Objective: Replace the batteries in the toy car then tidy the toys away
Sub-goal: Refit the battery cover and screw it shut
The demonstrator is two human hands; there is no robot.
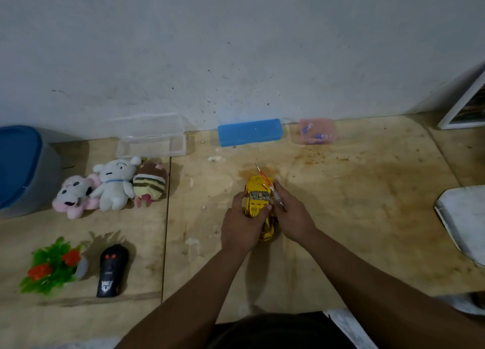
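Observation:
A shiny yellow toy car point(258, 191) stands roof up on the wooden floor, in the middle. My left hand point(242, 222) grips its left side and rear. My right hand point(291, 215) touches the car's right side and holds a thin red-and-clear screwdriver point(267, 182) that points away over the hood. A small pink box point(317, 131) with batteries inside sits by the wall. The black remote control point(112, 270) lies at the lower left. Three plush toys point(110, 188) lie in a row at the left.
An open clear plastic box point(152, 139) and a blue case point(249, 132) sit along the wall. A blue-lidded grey bin point(21, 167) stands far left. A plastic plant point(55, 266) lies beside the remote. A white slab point(464, 217) sits at the right.

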